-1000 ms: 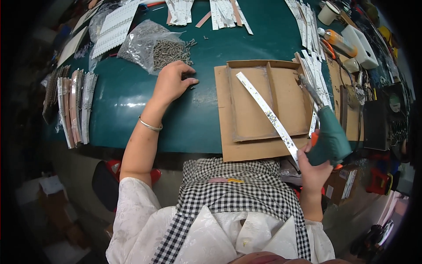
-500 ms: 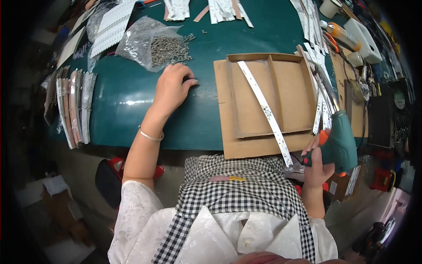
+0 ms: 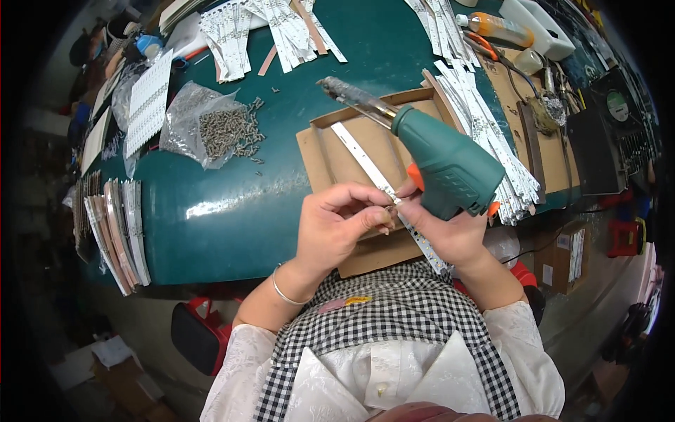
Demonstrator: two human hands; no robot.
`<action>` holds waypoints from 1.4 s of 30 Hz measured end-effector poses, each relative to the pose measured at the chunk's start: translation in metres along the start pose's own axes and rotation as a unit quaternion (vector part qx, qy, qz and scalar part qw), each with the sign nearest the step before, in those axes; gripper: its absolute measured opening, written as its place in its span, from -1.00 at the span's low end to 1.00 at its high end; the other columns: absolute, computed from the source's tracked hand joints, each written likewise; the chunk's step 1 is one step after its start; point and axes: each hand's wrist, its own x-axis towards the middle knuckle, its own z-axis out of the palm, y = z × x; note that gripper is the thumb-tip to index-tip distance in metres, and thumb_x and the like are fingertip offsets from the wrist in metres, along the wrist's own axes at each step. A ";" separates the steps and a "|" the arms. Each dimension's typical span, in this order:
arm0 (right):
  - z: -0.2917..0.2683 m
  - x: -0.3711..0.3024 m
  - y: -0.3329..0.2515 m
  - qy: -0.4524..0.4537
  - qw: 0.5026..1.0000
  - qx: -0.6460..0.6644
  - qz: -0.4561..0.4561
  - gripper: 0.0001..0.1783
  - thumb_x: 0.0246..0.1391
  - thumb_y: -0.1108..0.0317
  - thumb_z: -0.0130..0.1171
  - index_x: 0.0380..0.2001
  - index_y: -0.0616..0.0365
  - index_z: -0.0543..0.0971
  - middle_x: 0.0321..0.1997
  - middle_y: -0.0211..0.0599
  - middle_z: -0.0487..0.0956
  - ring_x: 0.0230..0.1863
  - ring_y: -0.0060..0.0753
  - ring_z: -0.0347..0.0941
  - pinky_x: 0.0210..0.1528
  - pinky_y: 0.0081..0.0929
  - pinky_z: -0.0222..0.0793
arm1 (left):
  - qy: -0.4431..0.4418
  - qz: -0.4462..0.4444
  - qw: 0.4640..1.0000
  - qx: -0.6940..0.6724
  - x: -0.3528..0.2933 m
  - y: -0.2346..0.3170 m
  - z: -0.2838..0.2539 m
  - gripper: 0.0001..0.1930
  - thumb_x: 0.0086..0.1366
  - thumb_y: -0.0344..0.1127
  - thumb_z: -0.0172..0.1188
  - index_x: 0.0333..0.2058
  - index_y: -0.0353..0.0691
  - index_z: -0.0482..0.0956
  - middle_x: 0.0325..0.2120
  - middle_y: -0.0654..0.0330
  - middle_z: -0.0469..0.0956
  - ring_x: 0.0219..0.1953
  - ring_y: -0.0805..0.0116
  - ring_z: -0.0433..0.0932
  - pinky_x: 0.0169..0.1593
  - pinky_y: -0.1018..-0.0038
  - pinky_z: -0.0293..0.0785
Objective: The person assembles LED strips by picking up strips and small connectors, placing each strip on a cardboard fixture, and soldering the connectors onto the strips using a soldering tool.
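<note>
Currently the right hand (image 3: pixel 453 233) grips a green plastic pistol-shaped tool (image 3: pixel 450 163) with an orange trigger, its thumb at a narrow white strip dotted with small components (image 3: pixel 364 162), which slants over a shallow brown cardboard tray (image 3: pixel 339 167). Beside it, the left hand (image 3: pixel 334 224) has thumb and forefinger drawn close at the strip; whether they pinch anything, I cannot tell

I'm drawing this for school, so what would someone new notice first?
Probably the big green tool with a metal nose, held in the right hand above the cardboard tray. A long white strip slants across the tray, with the left hand near its middle. Farther left, small metal pieces spill from a clear bag.
</note>
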 end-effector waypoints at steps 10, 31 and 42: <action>-0.003 -0.005 0.015 -0.014 1.000 -0.013 -0.006 -0.60 -0.02 0.64 0.29 -0.07 0.32 0.47 -0.21 -0.24 0.63 -0.22 -0.49 0.60 -0.18 -0.59 0.56 | 0.097 0.068 0.982 0.147 -0.003 -0.015 0.013 -0.79 0.15 -0.59 0.30 -0.20 -0.43 0.61 -0.32 0.06 0.66 -0.29 0.43 0.64 -0.19 0.56 0.61; -0.024 -0.020 0.034 -0.088 0.964 -0.243 -0.054 -0.57 -0.16 0.43 0.41 -0.16 0.33 0.56 -0.16 -0.13 0.61 -0.30 -0.28 0.63 -0.30 -0.51 0.55 | 0.050 -0.005 0.993 -0.104 -0.008 -0.026 0.008 -0.78 0.18 -0.63 0.25 -0.17 -0.46 0.58 -0.27 -0.02 0.63 -0.26 0.30 0.65 -0.09 0.43 0.63; -0.028 -0.006 0.016 -0.122 0.899 -0.364 -0.210 -0.36 -0.19 0.32 0.46 -0.04 0.42 0.48 -0.16 -0.06 0.63 -0.28 -0.24 0.65 -0.24 -0.47 0.55 | 0.082 -0.044 0.993 -0.067 -0.008 -0.030 0.009 -0.82 0.09 -0.69 0.29 -0.37 -0.38 0.49 -0.40 0.09 0.60 -0.32 0.36 0.64 -0.17 0.48 0.63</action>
